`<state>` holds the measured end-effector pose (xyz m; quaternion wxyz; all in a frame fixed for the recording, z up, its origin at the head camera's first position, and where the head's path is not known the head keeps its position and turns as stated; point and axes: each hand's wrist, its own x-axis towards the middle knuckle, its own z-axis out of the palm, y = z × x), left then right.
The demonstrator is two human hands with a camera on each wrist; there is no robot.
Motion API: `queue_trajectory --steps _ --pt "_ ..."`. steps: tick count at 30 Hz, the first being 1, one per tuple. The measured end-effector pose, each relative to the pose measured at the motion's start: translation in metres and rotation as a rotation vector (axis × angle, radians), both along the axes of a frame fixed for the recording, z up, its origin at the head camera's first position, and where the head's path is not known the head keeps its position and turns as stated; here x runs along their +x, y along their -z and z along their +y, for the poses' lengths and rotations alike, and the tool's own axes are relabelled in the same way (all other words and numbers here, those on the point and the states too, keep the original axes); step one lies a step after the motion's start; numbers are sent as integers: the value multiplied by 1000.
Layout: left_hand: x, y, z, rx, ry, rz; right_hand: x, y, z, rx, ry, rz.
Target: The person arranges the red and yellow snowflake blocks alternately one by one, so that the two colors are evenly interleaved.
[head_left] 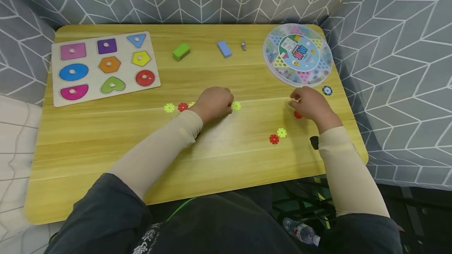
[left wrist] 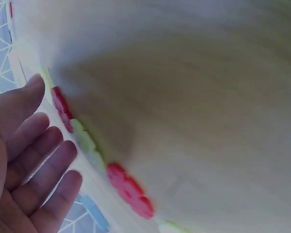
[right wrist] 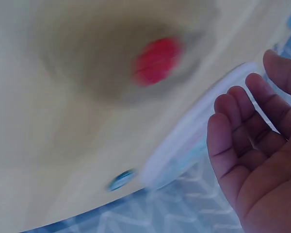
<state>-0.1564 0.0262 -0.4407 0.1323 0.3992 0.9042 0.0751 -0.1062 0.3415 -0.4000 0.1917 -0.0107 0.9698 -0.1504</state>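
Observation:
My left hand [head_left: 214, 103] is over a row of notched, flower-shaped plastic discs and hides part of it. At the row's left end lie a yellow-green disc [head_left: 169, 107] and a red disc [head_left: 183, 107]; another yellow-green disc [head_left: 236, 106] shows past the fingers. The left wrist view shows loosely bent fingers [left wrist: 63, 158] and a thumb beside the row, pinching nothing. Farther right, my right hand [head_left: 312, 104] hovers by a single red disc [right wrist: 157, 61], its fingers relaxed and holding nothing. Nearer me, a red disc [head_left: 274, 139] lies beside a yellow-green one [head_left: 281, 133].
A shape puzzle board [head_left: 128, 71] lies at the left. Along the back are a green block [head_left: 181, 51], a blue block [head_left: 224, 49] and a small metallic piece [head_left: 243, 46]. A round game box [head_left: 298, 55] sits back right, near a dark round token [head_left: 327, 90].

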Motion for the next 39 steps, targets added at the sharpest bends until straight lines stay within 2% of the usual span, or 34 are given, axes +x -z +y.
queue_trajectory --steps 6,9,13,18,28,39 --pt "1 -3 19 -43 46 44 20 15 26 13 28 -68" --pt "3 -2 27 -78 58 61 28 22 31 16 25 -69" --pt "3 1 29 -114 38 65 31 26 32 25 17 -45" --pt "3 1 29 -107 29 40 30 27 33 10 17 -34" --pt "3 -3 28 -84 21 14 24 27 38 -20 39 -122" --pt "2 -1 29 -82 17 22 18 23 45 -48 -49 -214"
